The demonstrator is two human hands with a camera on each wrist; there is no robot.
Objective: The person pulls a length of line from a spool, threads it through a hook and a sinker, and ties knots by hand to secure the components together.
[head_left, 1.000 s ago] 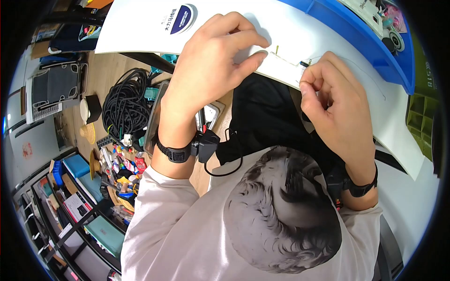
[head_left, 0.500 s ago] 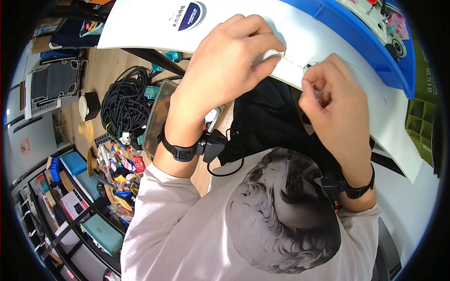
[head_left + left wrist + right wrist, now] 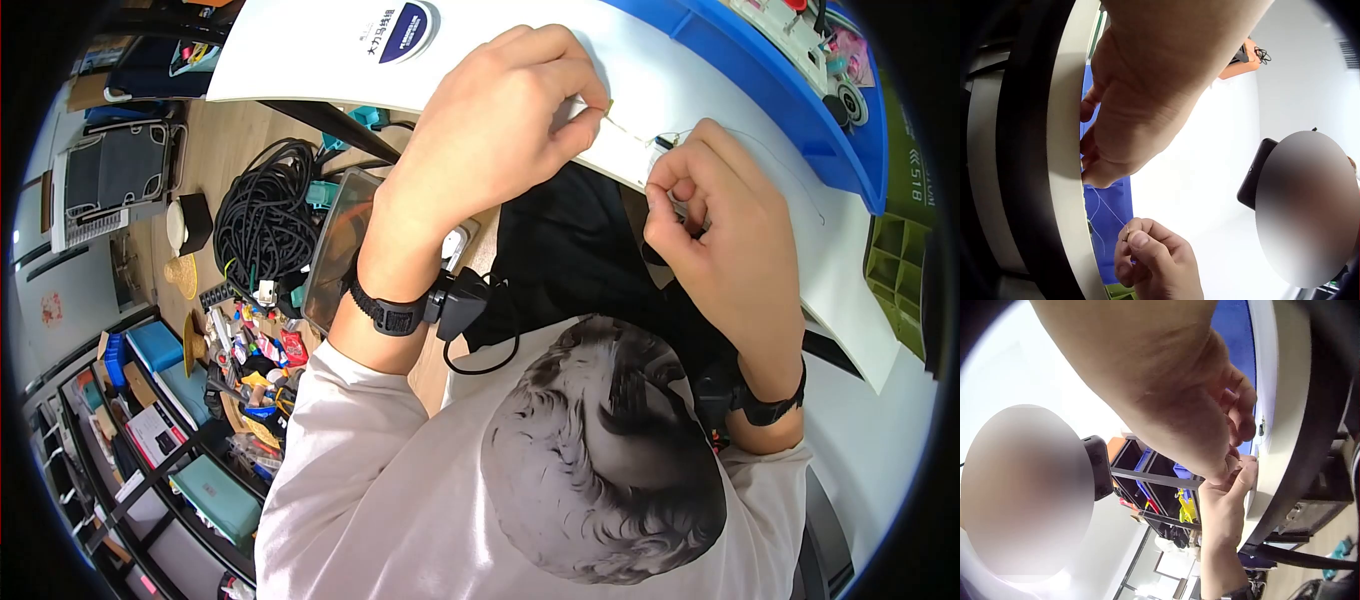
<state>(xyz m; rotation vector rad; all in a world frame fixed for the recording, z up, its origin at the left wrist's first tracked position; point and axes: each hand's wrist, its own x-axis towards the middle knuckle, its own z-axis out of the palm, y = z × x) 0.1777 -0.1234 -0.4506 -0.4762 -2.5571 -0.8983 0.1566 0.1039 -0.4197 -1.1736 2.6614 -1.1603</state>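
My left hand (image 3: pixel 515 125) is at the white table's front edge, thumb and index finger pinching a thin fishing line close over the top. A small yellow-green piece shows beside those fingertips. To the right, my right hand (image 3: pixel 725 215) pinches the line between thumb and curled index finger. In the left wrist view the pale fishing line (image 3: pixel 1112 210) stretches between the hands, and a tiny metal bit (image 3: pixel 1127 234) shows at the right fingertips. A small dark piece (image 3: pixel 663 143) lies on the table just beyond the right hand.
A round tin (image 3: pixel 408 32) with a white and dark blue label sits on the white table (image 3: pixel 300 55) at the far left. Behind the hands stands a blue tray (image 3: pixel 780 110) holding small parts. A green compartment box (image 3: pixel 895 260) is at the right. Coiled black cable (image 3: pixel 262 215) lies on the floor.
My left hand has moved right, closer to the right hand, still pinching the line. The right hand has stayed nearly in place.
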